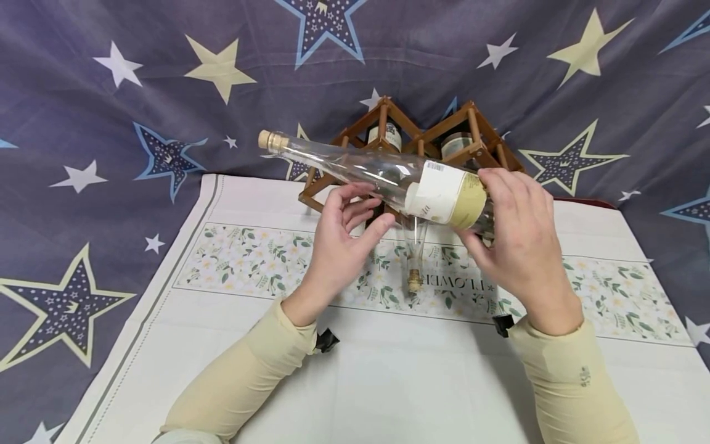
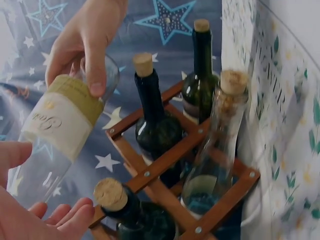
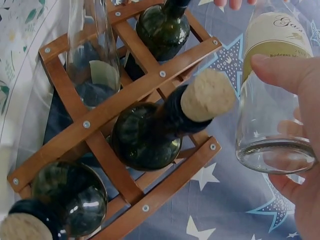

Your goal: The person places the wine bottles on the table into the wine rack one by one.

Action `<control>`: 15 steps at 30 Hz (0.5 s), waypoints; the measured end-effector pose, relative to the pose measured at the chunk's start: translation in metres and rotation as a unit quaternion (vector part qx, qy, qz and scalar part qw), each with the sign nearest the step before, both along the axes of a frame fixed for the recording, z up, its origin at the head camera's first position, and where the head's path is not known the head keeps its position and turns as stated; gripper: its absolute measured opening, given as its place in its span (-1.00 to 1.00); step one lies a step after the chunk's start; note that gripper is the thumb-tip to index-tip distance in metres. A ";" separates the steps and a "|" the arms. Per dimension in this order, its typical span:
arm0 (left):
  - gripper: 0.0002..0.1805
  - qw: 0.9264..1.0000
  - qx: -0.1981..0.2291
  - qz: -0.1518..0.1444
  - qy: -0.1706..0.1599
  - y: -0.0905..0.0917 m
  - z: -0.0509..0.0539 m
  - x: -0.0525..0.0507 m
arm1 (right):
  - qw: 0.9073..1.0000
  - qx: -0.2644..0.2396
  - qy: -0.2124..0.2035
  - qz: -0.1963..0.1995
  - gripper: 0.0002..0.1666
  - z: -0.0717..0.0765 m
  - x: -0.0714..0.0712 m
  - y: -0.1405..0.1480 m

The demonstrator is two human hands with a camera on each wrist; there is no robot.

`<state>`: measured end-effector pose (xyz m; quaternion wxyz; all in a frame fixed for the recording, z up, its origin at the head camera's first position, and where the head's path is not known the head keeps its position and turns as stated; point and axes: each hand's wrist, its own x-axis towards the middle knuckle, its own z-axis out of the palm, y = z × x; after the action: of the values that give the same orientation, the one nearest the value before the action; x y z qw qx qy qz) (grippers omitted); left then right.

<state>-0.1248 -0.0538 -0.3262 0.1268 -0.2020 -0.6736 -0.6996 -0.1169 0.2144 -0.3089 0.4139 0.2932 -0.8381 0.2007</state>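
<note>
A clear glass wine bottle [image 1: 383,169] is held tilted above the wooden rack, its corked neck pointing left. My right hand [image 1: 518,237] grips it around the base, with the thumb near the gold band of the label [image 3: 274,37]. Just under the bottle's shoulder is my left hand [image 1: 352,243], fingers spread and slightly bent, not wrapped around the glass. The wooden wine rack [image 2: 165,165] holds several corked bottles. Among them are another clear bottle [image 2: 215,145] and a dark green bottle [image 3: 147,135]. In the head view the held bottle covers part of the rack.
A white tablecloth [image 1: 388,382] with a floral printed band covers the table. Behind the rack hangs a dark star-patterned cloth [image 1: 166,80]. Corked bottle necks, such as the dark one [image 2: 150,95], stick out of the rack's front.
</note>
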 end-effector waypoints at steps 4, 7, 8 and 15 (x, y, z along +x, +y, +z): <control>-0.46 0.998 -0.018 0.041 0.045 -0.004 0.003 -0.002 | 1.000 -0.006 0.000 -0.008 -0.09 0.001 -0.001 0.004; -0.49 0.991 -0.049 0.085 0.096 -0.008 0.005 -0.003 | 1.000 -0.005 -0.002 -0.012 -0.10 0.001 -0.001 0.006; -0.49 0.985 -0.065 0.103 0.118 -0.009 0.005 -0.003 | 1.000 -0.005 -0.003 -0.012 -0.10 0.001 -0.001 0.007; -0.47 0.922 -0.158 0.201 0.291 -0.018 0.010 -0.009 | 1.000 0.005 -0.003 -0.011 -0.10 0.001 -0.002 0.008</control>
<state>-0.1341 -0.0718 -0.3166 0.4212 -0.2743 -0.7357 -0.4541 -0.1185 0.2220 -0.3078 0.4121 0.2858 -0.8435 0.1925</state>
